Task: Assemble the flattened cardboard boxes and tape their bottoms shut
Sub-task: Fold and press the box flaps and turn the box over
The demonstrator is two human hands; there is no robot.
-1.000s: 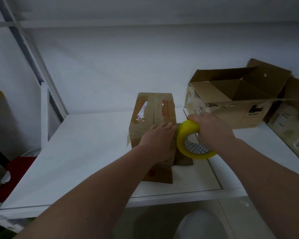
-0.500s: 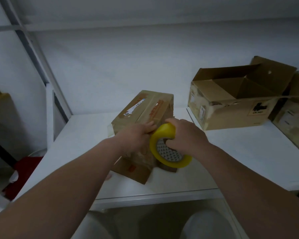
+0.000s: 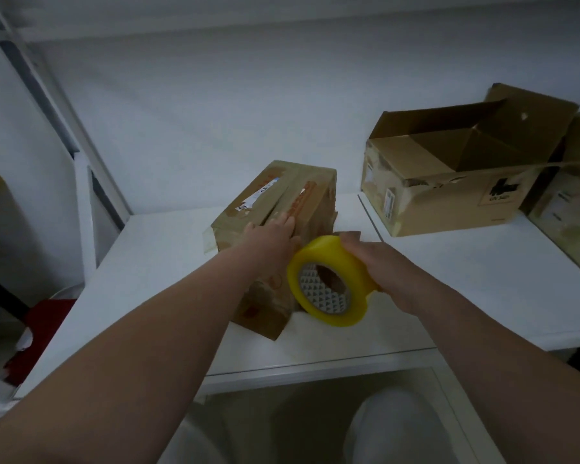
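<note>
- Closed cardboard box [image 3: 283, 209] lies skewed on the white table [image 3: 154, 262], around the middle, one corner near the front edge
- Left hand [image 3: 268, 237] rests palm down on the box's top face, fingers [image 3: 287, 222] spread flat over the centre seam; it presses, grips nothing
- Right hand [image 3: 379, 262] is clamped on a yellow tape roll [image 3: 329, 279], fingers curled over its outer rim
- Roll stands on edge, touching the box's right side, just beside the left hand
- Whether a strip of tape runs from roll to box cannot be told
- Open cardboard box [image 3: 449, 182], flaps up, sits at the back right of the table, well apart from both hands
</note>
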